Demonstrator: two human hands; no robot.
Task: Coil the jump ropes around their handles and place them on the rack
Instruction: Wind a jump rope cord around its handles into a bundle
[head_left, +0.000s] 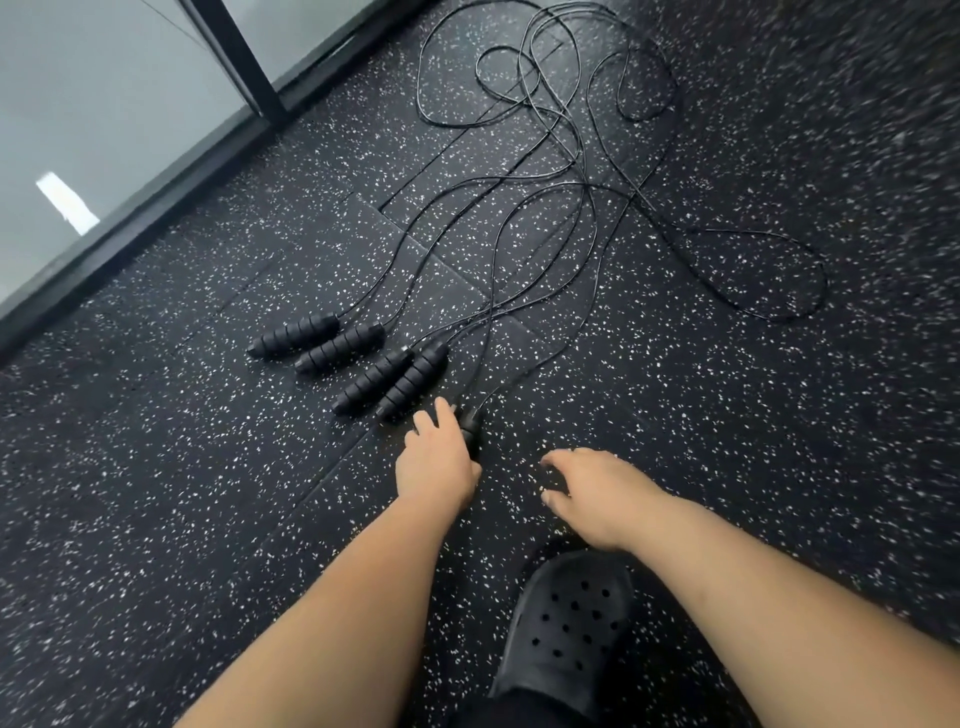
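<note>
Black jump ropes lie on the speckled floor, their thin cords (561, 171) tangled in loops further away. Two pairs of ribbed black handles lie side by side, one pair (317, 340) on the left and one pair (392, 379) beside it. My left hand (436, 457) reaches down over the handles of a third rope (470, 431), and a handle end shows between its thumb and fingers. My right hand (587, 493) hovers just right of it with loosely curled fingers and holds nothing.
A glass wall with a dark frame (156, 208) runs along the left. My black perforated shoe (566, 623) stands on the rubber floor tiles (156, 519) below my right hand. No rack is in view.
</note>
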